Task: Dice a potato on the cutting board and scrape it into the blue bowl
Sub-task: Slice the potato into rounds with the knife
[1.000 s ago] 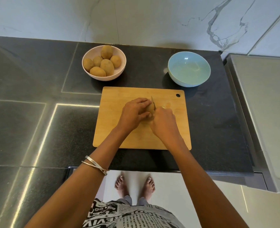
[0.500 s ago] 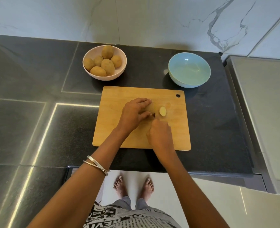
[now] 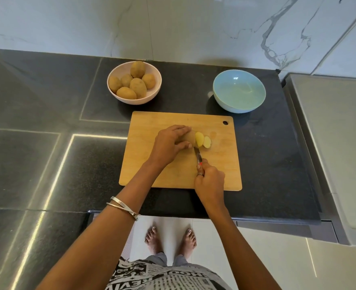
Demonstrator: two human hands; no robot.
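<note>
Left hand (image 3: 168, 143) grips potato (image 3: 190, 136) on cutting board (image 3: 152, 164); right hand (image 3: 209, 181) grips knife (image 3: 198, 155); two slices (image 3: 203, 140) lie beside the blade.

Both hands at work over the board, arms reaching forward.

The left hand (image 3: 169, 144) lies arched with fingers curled over the potato (image 3: 190, 137), thumb tucked against its near side, two bangles on that forearm. The right hand (image 3: 209, 181), toward five o'clock of the left, is fisted round the knife (image 3: 198, 154), a ring on one finger, blade pointing to twelve.
</note>
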